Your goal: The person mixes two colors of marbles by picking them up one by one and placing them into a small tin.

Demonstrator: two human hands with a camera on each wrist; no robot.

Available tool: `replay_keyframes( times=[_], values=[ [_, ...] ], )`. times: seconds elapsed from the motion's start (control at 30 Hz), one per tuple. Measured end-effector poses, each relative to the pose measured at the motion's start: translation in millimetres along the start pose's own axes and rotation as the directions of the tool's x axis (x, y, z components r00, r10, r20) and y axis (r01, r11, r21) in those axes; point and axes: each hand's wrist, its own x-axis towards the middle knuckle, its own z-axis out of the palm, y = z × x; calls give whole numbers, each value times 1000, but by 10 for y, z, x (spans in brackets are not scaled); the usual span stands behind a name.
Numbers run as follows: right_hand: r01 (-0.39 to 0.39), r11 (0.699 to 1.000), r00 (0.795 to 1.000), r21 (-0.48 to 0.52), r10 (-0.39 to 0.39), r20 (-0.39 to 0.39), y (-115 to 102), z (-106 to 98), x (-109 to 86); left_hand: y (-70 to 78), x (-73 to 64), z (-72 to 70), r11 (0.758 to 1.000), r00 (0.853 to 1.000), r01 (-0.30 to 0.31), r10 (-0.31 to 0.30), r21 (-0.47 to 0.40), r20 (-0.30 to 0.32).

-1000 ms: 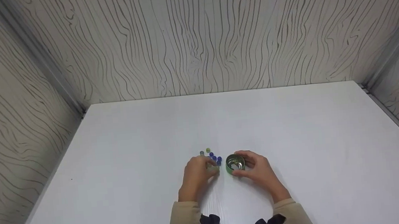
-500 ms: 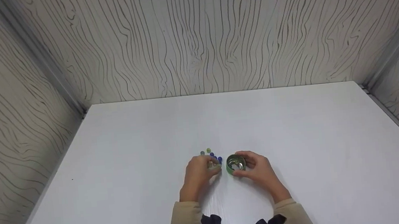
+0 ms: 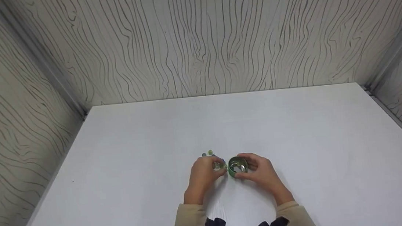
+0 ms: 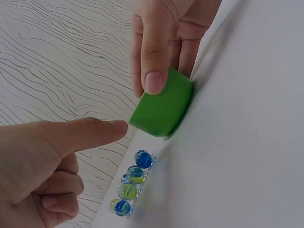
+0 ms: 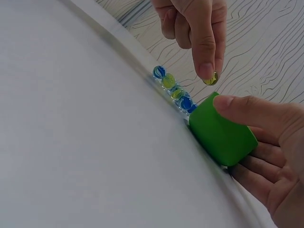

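Between thumb and index finger, my left hand [image 3: 202, 173] pinches a yellow marble [image 5: 211, 79], just left of a small round green cup [image 3: 238, 166]. Shiny inside in the head view, the cup stands on the table; what lies in it is too small to tell. My right hand [image 3: 261, 170] grips the cup from its right side, thumb [image 5: 237, 103] at the near wall and fingers behind. Several clear glass marbles [image 4: 135, 175] with blue and yellow swirls rest on the table beside the cup. In the head view the left hand partly covers them.
The white table [image 3: 134, 145] reaches back to a panel [image 3: 194, 40] with a wood-grain pattern. Similar panels stand at the left and right. Each sleeve bears a black wrist mount [image 3: 216, 225].
The left hand has moved slightly right, toward the cup, and lifted the yellow marble, which now shows at its fingertips. The right hand and the cup have hardly moved.
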Motion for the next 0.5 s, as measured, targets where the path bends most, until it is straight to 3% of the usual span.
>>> replay_keyframes(
  times=[0.3,0.5],
  values=[
    [19,1000,1000,-10,-19,4,2,-1,5,26,-4,18,999,999,-31,31,24,-19],
    [-21,1000,1000,3,21,4,-3,6,4,61,1,29,998,998,-56,57,18,-29]
  ],
)
